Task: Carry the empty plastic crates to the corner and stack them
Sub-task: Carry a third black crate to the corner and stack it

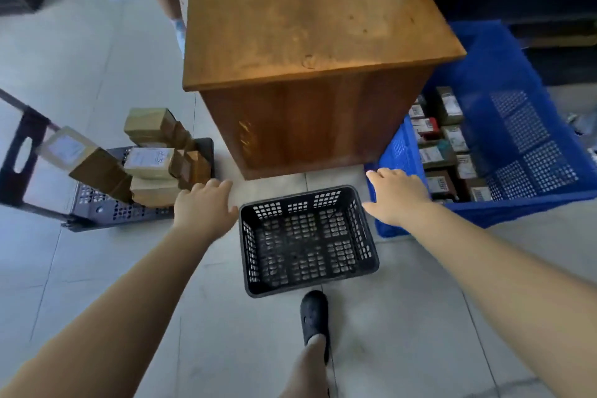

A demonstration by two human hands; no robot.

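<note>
We reach with the left hand (204, 203) and right hand (396, 196), fingers released and grasping nothing, beside the empty black crate (308, 241); next we must grip its rims.

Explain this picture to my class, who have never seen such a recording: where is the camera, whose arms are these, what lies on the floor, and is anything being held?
There is no machine. The one camera sits on a person's head and looks down, so both arms are that person's own. The left hand and right hand are open, reaching down on either side of an empty black crate on the tiled floor; neither holds anything yet. Beyond it stands a wooden cabinet. To the right is a blue crate filled with small boxes. To the left, brown boxes sit piled on a dark crate. The dark shoe below is the person's.
</note>
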